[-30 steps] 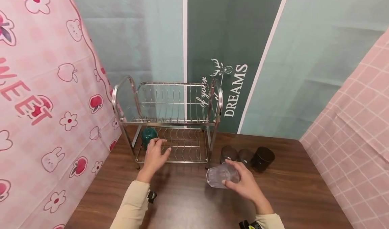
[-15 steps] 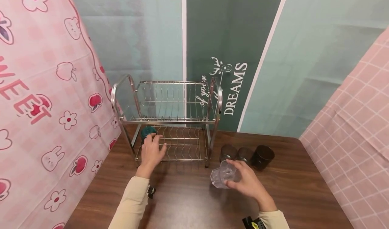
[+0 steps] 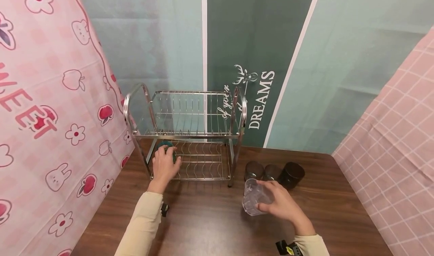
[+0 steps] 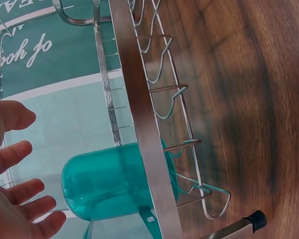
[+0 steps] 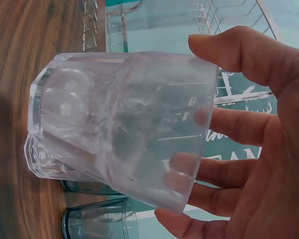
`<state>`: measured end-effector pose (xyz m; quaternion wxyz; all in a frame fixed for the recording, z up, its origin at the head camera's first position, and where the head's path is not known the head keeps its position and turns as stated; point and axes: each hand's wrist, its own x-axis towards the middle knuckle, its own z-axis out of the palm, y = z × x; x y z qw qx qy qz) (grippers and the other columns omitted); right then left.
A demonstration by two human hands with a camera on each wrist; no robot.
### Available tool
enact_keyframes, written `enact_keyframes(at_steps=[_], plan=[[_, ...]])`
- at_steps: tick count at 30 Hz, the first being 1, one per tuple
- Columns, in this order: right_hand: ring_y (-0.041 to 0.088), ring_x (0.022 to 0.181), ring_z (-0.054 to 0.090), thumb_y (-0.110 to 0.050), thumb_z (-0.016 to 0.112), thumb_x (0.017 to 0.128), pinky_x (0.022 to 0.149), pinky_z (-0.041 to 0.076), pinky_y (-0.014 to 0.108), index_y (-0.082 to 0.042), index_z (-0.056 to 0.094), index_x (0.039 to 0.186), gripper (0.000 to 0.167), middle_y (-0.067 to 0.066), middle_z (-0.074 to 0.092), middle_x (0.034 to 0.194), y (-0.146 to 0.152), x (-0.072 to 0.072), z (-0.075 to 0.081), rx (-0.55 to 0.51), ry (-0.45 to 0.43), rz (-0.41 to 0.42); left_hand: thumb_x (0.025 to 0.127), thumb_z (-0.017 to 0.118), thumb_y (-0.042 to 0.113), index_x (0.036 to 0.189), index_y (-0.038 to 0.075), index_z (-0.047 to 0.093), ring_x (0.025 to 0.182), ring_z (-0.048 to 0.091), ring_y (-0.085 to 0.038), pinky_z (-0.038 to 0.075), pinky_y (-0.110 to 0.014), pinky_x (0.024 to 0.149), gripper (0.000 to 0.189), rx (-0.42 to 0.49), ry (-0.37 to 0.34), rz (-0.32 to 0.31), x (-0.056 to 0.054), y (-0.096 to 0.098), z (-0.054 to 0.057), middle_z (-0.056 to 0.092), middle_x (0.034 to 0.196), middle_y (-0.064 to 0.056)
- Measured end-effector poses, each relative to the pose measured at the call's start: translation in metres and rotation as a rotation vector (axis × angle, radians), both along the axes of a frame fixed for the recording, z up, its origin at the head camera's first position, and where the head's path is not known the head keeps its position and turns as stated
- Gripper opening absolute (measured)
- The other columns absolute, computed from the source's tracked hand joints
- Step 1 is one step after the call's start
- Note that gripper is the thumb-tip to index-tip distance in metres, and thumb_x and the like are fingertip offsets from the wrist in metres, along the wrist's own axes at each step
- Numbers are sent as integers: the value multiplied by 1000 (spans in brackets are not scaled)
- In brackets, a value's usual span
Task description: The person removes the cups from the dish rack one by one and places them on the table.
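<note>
In the head view my right hand (image 3: 279, 203) holds a clear plastic tumbler (image 5: 154, 124) between thumb and fingers, its base down at the table. Right behind it appears a second clear tumbler (image 5: 37, 158), mostly hidden; whether the two touch I cannot tell. A teal tumbler (image 4: 109, 184) stands mouth down on the lower shelf of the chrome dish rack (image 3: 186, 137), at its left end. My left hand (image 3: 165, 167) is in front of that tumbler, fingers spread; in the left wrist view a gap separates fingertips and tumbler.
Three dark tumblers stand to the right of the rack: one on the left (image 3: 253, 170), a middle one (image 3: 272, 172) and a black one (image 3: 292, 174). The wooden table (image 3: 210, 226) ends at a back wall of green cloth; pink cloth hangs on both sides.
The clear tumbler in my right hand has swung from lying sideways to nearly upright and shifted slightly right. My left hand has moved a little left and farther over the teal tumbler.
</note>
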<state>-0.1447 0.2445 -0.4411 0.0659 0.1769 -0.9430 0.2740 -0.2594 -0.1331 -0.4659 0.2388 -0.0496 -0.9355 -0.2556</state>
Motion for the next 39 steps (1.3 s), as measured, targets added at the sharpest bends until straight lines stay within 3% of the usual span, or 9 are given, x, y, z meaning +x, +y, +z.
enact_keyframes(at_steps=[7,13,19,32,39], plan=[[26,91,54,-27,83,60,76,43,45,-7,62,118,64,9,58,103,6,1,1,13,11,-4,80,67,17,109,3,61,106,41,-43,36,-53,74,33,5,0,15,-5,-3,1,43,119,-27],[30,95,54,-23,83,59,79,42,47,-3,62,116,64,13,58,104,13,2,0,37,18,-9,83,66,19,112,4,61,107,41,-43,37,-52,73,33,-11,-32,25,-10,-6,0,41,124,-27],[34,97,53,-21,81,58,78,43,49,-4,62,116,64,14,57,105,18,-1,-1,64,6,-39,82,66,19,111,3,60,104,43,-45,38,-53,71,34,-33,-16,42,-17,-8,-1,41,124,-28],[41,100,50,-18,78,57,79,43,52,-2,60,118,66,22,54,109,29,-14,-5,128,-20,-97,83,65,20,117,3,58,109,37,-47,34,-58,82,40,56,-96,63,-28,-11,-1,37,126,-29],[43,98,50,-18,79,57,76,44,52,-2,61,118,65,24,54,109,31,-21,-11,131,-23,-130,82,64,19,116,2,57,111,35,-48,35,-60,82,39,75,-93,75,-29,-12,0,36,126,-31]])
